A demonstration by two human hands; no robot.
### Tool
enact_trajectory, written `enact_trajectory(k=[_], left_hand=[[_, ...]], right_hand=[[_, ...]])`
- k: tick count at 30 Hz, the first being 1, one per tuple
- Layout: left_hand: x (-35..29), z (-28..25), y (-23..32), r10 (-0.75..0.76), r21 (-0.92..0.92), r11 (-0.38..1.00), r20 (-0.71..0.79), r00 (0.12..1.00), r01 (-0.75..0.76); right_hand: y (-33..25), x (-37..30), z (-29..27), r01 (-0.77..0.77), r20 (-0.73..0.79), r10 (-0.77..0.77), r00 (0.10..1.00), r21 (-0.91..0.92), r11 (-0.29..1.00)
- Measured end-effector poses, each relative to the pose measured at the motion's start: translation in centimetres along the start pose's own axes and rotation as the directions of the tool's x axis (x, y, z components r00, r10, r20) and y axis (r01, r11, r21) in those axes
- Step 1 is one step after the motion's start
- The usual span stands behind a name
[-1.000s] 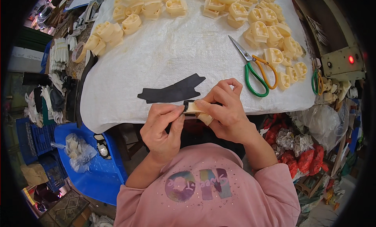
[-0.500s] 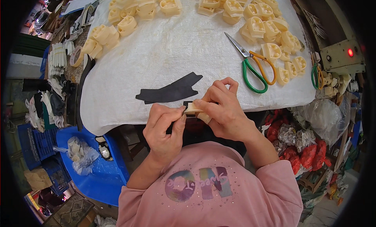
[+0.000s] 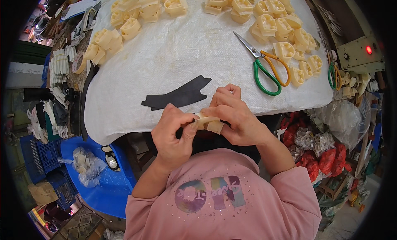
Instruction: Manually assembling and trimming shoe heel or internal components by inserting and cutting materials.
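A cream moulded piece is held between both hands, just off the near edge of the table. My right hand is closed around its right side, with thumb and fingers on it. My left hand pinches its left end, where a small dark bit shows between the fingertips; most of that is hidden. Beyond my hands, two black strips with notched ends lie crossed on the white table cover. Scissors with one green and one orange handle lie to the right, blades pointing away and partly open.
More cream moulded pieces lie heaped at the far right, others at the far left. A blue plastic chair holding a clear bag stands at lower left. Red and clear bags are at right, under a box with a lit red lamp.
The cream piece has been turned in my hands, so its curved rim now faces up and the black patch at its top is no longer seen. The view has shifted slightly.
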State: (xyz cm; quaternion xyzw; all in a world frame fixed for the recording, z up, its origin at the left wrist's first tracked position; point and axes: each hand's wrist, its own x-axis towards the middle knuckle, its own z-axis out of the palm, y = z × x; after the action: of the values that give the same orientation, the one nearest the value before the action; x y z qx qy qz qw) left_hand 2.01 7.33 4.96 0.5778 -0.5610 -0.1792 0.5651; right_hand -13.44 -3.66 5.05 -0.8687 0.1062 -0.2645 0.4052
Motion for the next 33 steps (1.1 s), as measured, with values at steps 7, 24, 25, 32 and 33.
enact_trajectory(k=[7,24,25,32,33], left_hand=[[0.3,0.4,0.0,0.122,0.092,0.988,0.016,0.992,-0.123],[-0.8,-1.7,-1.0,0.34,0.354,0.895,-0.142,0.93,-0.273],[-0.8,-1.8,-0.9,0.336,0.337,0.902,-0.161,0.928,-0.268],[-0.7,-0.2,-0.3,0.333,0.006,0.943,-0.051,0.942,-0.333],[-0.6,-0.3,-0.4,0.332,-0.005,0.943,-0.049,0.942,-0.332]], right_hand=[[-0.1,0.1,-0.2,0.001,0.046,0.0,0.999,-0.024,1.0],[-2.0,-0.5,-0.1,0.01,-0.368,0.01,0.93,0.051,0.999],[-1.5,-1.6,0.8,-0.061,-0.36,0.146,0.921,0.235,0.97],[-1.2,-2.7,4.5,-0.103,-0.227,0.66,0.716,0.901,0.422],[-1.0,-3.0,4.4,-0.106,-0.232,0.665,0.71,0.898,0.426]])
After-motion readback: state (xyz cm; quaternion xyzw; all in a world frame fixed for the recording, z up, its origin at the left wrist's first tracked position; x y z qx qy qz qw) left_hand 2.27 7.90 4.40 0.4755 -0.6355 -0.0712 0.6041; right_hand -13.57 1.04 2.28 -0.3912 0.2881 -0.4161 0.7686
